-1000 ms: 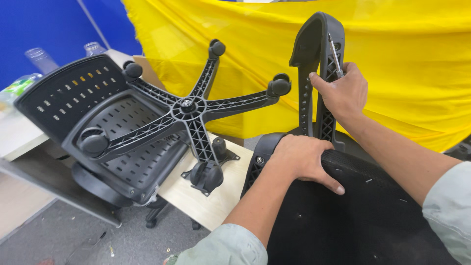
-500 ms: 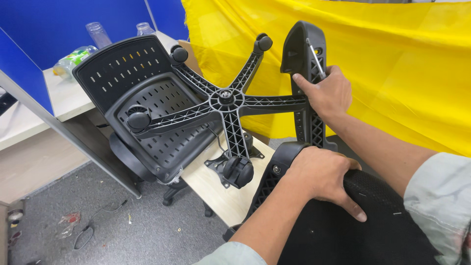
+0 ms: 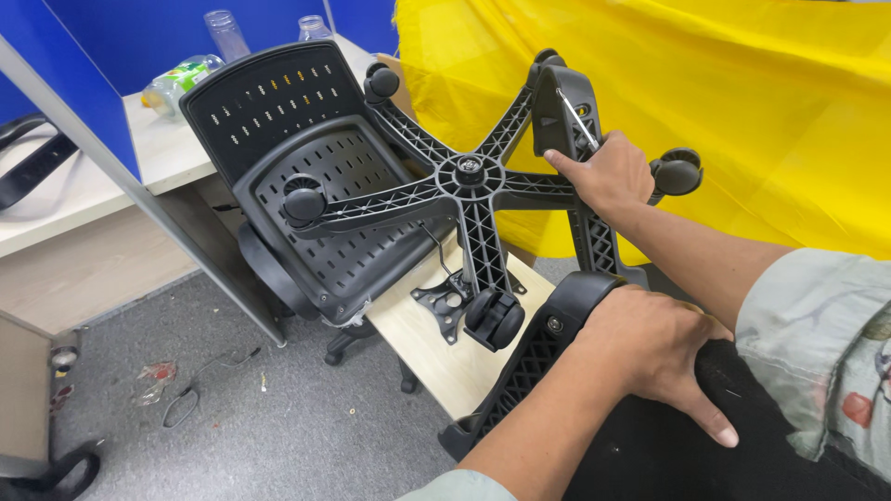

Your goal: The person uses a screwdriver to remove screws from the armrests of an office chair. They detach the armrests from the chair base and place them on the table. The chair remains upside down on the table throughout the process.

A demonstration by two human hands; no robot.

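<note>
My right hand (image 3: 605,173) grips the upright black plastic armrest frame (image 3: 594,243) near its top, with a thin silver key tool (image 3: 575,117) held against it. My left hand (image 3: 650,353) lies palm down on the black seat cushion (image 3: 668,459), where the armrest's lower bar (image 3: 527,364) joins it. Just behind the armrest, a black five-arm chair base (image 3: 469,173) with casters (image 3: 494,318) rests upside down on perforated black chair shells (image 3: 357,243).
A pale wooden board (image 3: 434,357) carries a black metal plate (image 3: 441,301). Yellow cloth (image 3: 752,102) hangs behind. At left are a blue partition (image 3: 56,88), a desk (image 3: 88,199) with a bottle (image 3: 181,79) and clear cups (image 3: 225,32), and floor litter (image 3: 181,399).
My view has swung left and closer, so the chair base now sits behind the armrest. Both hands keep their places on the armrest and seat.
</note>
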